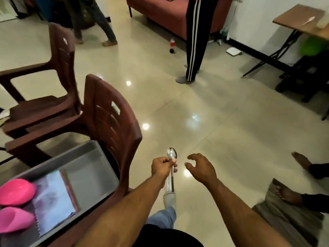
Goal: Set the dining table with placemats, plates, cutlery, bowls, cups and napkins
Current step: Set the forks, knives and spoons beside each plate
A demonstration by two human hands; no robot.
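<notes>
Left hand (162,165) grips a bundle of polished steel cutlery (171,168) by the handles, 1 spoon bowl pointing to 12 o'clock; right hand (201,168) hovers just beside it at 3 o'clock, fingers loosely curled, holding nothing. Stiff, light and slick, the metal is probably best held mid-handle. At 8 o'clock, a grey rectangular metal tray (92,168) on a maroon moulded plastic chair (114,122) holds 2 glossy pink plastic bowls (17,191) and folded cloths (53,198).

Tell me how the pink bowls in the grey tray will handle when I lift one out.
The pink bowls look like thin plastic, so probably light and stiff, unlikely to break. They lie tilted on their sides in the grey tray, so the rounded walls may rock or roll when nudged. The glossy surface could slip; hooking the rim seems safer.
</notes>
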